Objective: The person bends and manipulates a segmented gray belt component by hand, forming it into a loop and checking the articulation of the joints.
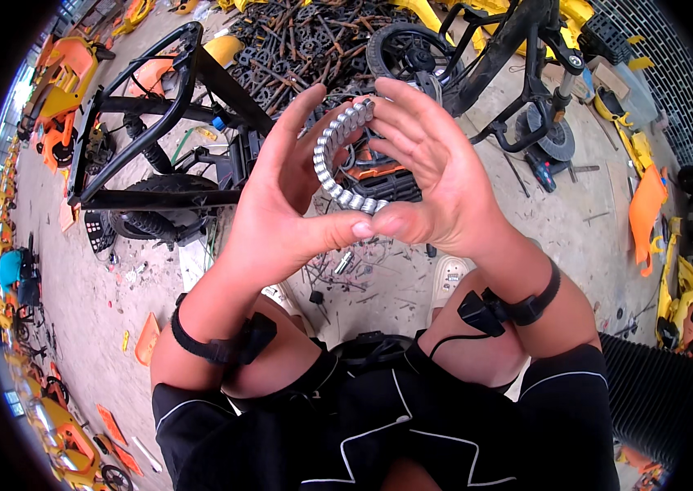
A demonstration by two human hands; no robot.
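A curved row of small silver metal cylinders [324,164], lined up side by side into an open arc, is held up in front of me between my two hands. My left hand [277,192] curls round its left side, thumb stretched toward the lower end; the left fingers are partly hidden behind the arc. My right hand [457,184] cups the other side, with bent fingers by the upper end and the thumb against the lower end. Both thumb tips meet just under the row. What joins the cylinders together cannot be made out.
Black vehicle frames stand ahead on the left [191,106] and right [486,74]. Between them lies a heap of rusty metal parts [297,49]. A cordless drill [541,170] is on the concrete floor at right. Orange and yellow panels [648,213] line both sides.
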